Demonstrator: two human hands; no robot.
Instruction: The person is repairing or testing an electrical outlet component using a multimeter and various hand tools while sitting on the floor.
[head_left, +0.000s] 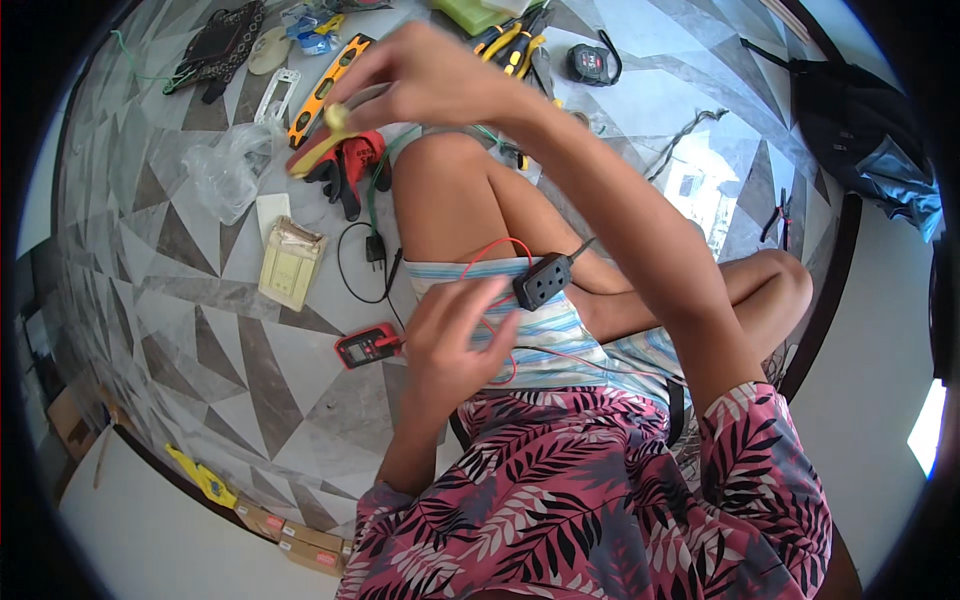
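My right hand (430, 75) reaches across to the far left, its fingers closed around a yellow-handled tool (318, 155) that is blurred by motion; its kind cannot be made out. Below the tool lies a red and black work glove (355, 160). Over my lap, my left hand (455, 335) is raised with its fingers apart, holding nothing. Close to those fingers a black extension socket (543, 282) rests on my striped shorts, with a cord at its far end. A red wire (497, 243) loops beside it. Left of that hand sits a red and black multimeter (367, 346).
An orange spirit level (330, 90), a clear plastic bag (228, 170), a yellowed switch plate (292, 265) and a black plug (375, 250) lie on the patterned floor. Several pliers (515, 45) and a tape measure (592, 62) are farther off. A black bag (860, 120) stands right.
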